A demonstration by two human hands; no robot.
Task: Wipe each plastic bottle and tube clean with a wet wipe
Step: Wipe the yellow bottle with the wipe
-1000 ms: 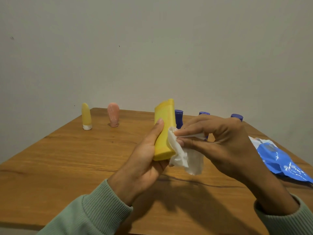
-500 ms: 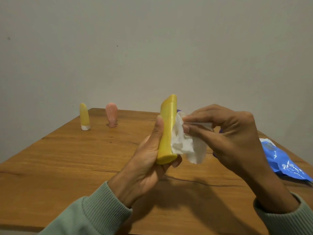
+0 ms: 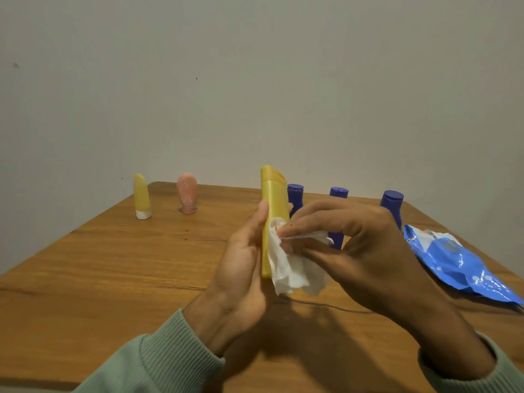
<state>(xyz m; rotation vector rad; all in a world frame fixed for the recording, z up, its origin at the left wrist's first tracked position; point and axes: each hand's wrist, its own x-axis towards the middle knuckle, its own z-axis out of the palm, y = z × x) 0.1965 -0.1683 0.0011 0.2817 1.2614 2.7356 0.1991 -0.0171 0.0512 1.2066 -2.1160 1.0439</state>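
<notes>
My left hand (image 3: 241, 268) grips a yellow plastic bottle (image 3: 273, 205) upright above the table, thumb along its near edge. My right hand (image 3: 351, 248) pinches a crumpled white wet wipe (image 3: 292, 270) and presses it against the bottle's right side, about halfway up. Three blue-purple bottles (image 3: 295, 195) (image 3: 338, 194) (image 3: 392, 202) stand in a row behind my hands, partly hidden. A yellow tube (image 3: 141, 197) and a pink tube (image 3: 187, 197) stand on their caps at the far left of the table.
A blue wet wipe pack (image 3: 453, 262) lies on the wooden table (image 3: 113, 273) at the right, near the edge. A plain wall stands right behind the table's far edge.
The yellow bottle has turned in my left hand, from its broad face to its narrow edge and now partly back. My right hand moved the wipe up the bottle's side and back to mid-height.
</notes>
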